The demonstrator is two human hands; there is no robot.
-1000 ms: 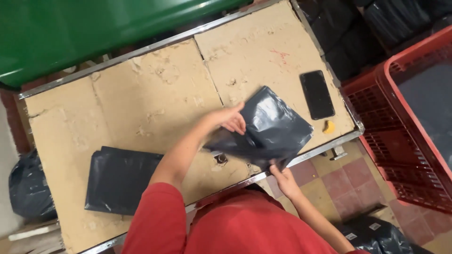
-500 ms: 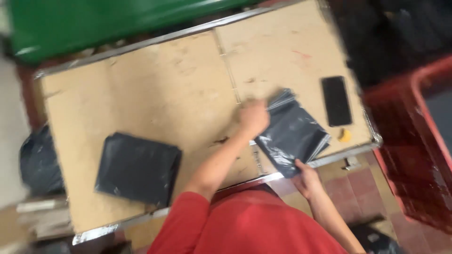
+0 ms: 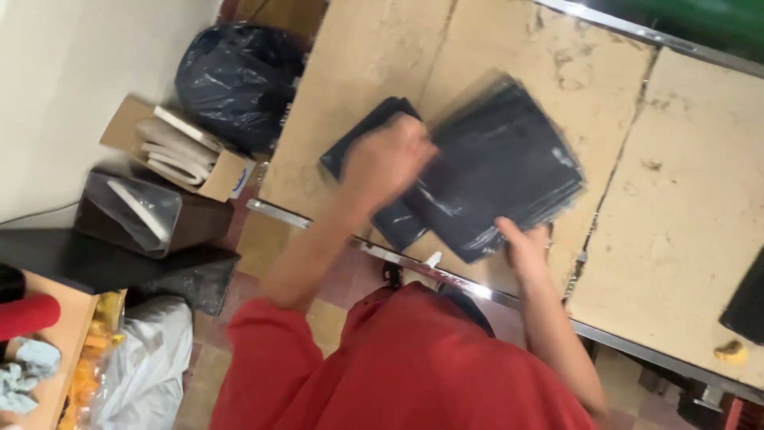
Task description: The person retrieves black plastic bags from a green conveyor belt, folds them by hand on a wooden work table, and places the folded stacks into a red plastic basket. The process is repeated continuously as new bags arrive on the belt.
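left hand (image 3: 387, 159): we see it curled over the near-left part of the dark plastic packet (image 3: 501, 163), fingers closed down on it. Motion blur, so we can't tell whether it pinches an edge or just presses flat.
right hand (image 3: 525, 247): fingers closed on the packet's near corner, close to the table's metal edge (image 3: 477, 288).
packet position: on the worktable (image 3: 358, 72), left half, tilted against the table edge, near corner reaching almost to the metal edge. It overlaps a second dark packet (image 3: 362, 131) lying under and to the left; the two are touching.
packet build: glossy black film, flat, roughly rectangular. Contents not visible.
handling, our read: light, soft and floppy; film looks slick, so it will likely slide on the board and on the packet below. Probably not fragile, but we can't see inside.
where to hold, our read: opposite corners or the two short edges, thumb on top and fingers beneath; a one-point pinch would let it droop or fold.
table surface: worn tan board panels with seams and scuffs, metal-framed.
far right: a dark flat object (image 3: 746, 302) at the frame edge and a small yellow item (image 3: 730, 351), both well apart from the hands.
floor, left: full black rubbish bag (image 3: 239, 76), open cardboard box of folded sheets (image 3: 179, 155), a brown bin (image 3: 143, 215) just beside it.
clothing: red top (image 3: 398, 366) fills the lower frame.
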